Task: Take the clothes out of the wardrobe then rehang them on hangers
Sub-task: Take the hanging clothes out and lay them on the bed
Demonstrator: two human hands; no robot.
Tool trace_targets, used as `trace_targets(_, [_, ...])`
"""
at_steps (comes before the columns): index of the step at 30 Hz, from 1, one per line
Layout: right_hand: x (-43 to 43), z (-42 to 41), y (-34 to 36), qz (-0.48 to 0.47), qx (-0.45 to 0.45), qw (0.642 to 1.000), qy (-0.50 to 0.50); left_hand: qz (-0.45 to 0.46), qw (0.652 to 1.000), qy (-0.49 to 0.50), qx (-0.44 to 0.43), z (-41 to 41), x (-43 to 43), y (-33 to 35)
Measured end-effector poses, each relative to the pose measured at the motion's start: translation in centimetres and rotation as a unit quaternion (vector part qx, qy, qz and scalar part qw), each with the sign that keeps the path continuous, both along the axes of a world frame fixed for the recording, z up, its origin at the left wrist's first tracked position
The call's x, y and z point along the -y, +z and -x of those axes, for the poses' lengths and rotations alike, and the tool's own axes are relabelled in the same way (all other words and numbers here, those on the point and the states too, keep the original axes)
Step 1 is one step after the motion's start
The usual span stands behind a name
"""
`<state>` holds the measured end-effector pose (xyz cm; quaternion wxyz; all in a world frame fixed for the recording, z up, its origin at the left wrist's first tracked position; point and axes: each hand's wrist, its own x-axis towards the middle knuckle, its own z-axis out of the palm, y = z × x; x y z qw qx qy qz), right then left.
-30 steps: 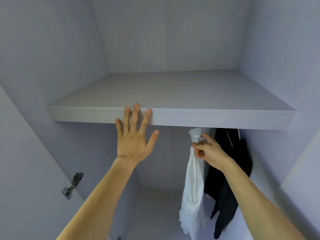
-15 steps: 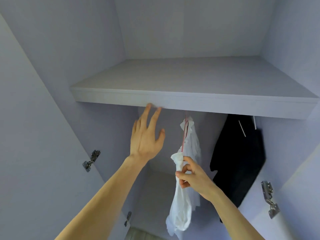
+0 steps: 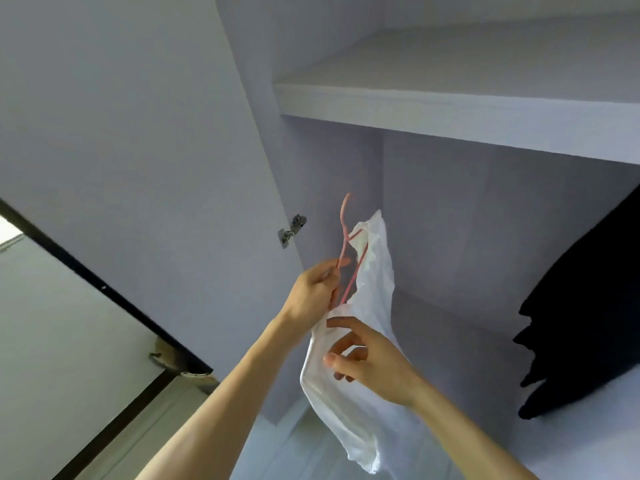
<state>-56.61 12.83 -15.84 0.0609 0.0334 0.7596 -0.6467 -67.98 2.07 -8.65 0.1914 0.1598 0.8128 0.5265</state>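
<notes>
We see white garment [image 3: 375, 292]: thin, soft, creased cloth, slightly sheer | hanger [image 3: 346, 220]: slim, smooth, pink, plastic to our eyes | dark garment [image 3: 588, 323]: matt black cloth | hinge [image 3: 292, 230]: shiny metal | shelf [image 3: 450, 112]: smooth matt board

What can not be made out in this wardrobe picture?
All in the head view:
1. What the clothes hang from: hidden behind the shelf.
2. Black garment: cut off by the right edge, and its hanger is not seen.
3. Pink hanger: its lower part is hidden by the white garment and the left hand holding it.
4. Right hand: its fingers hide whether it grips the cloth.
</notes>
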Motion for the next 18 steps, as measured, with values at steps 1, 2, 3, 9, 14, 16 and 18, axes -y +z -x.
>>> trace_targets(1, [0.3,0.1,-0.1,-0.007,-0.006,1.000,0.009,-0.007,1.000,0.027,0.009,-0.7,2.1,0.2])
trace_targets(2, [0.6,0.2,-0.2,-0.012,-0.014,1.000,0.007,-0.023,0.998,0.057,0.022,-1.4,4.2,0.4])
trace_targets(3, [1.0,0.3,-0.3,-0.021,-0.026,0.999,-0.006,-0.041,0.995,0.085,0.033,-2.3,6.2,0.6])
trace_targets(9, [5.8,0.5,0.9,-0.144,-0.161,0.970,-0.109,-0.097,0.979,0.174,0.038,-11.0,17.8,2.2])
trace_targets(14, [13.3,0.6,2.9,-0.349,-0.306,0.885,0.037,-0.097,0.969,0.224,0.045,-20.1,24.7,2.9])
trace_targets(16, [16.9,-0.1,2.8,-0.359,-0.350,0.858,0.112,-0.103,0.959,0.261,0.035,-24.2,27.4,2.7])
trace_targets(18, [20.8,-1.6,2.5,-0.339,-0.387,0.846,0.141,-0.082,0.952,0.295,0.006,-28.2,29.7,2.6])
